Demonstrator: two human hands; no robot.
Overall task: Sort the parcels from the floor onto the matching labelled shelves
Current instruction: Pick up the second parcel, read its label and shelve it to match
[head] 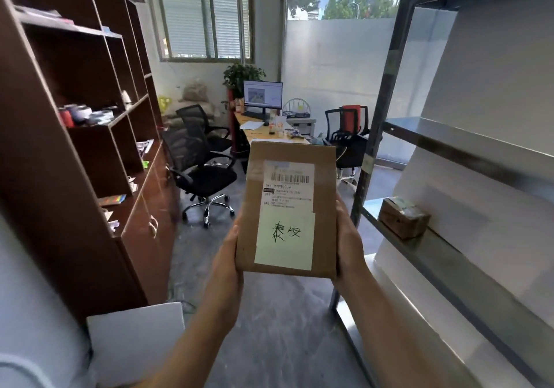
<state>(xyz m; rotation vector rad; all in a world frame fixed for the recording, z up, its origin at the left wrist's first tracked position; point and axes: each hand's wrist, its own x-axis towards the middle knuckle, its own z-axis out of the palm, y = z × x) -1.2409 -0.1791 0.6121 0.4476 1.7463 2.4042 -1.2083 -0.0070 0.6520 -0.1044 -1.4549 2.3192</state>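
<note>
I hold a flat brown cardboard parcel [325, 207] upright in front of me at chest height. It carries a white barcode shipping label and a pale yellow note with handwritten characters. My left hand [227, 263] grips its lower left edge and my right hand [349, 243] grips its lower right edge. To the right stands a grey metal shelf rack [461, 147] with several tiers. A small taped brown box [403, 216] rests on the rack's lower tier, apart from my parcel.
A dark wooden bookcase [90, 117] with cupboards fills the left side. A white box [135, 345] lies on the floor at lower left. Black office chairs [204, 165] and a desk with a monitor [263, 95] stand ahead by the window.
</note>
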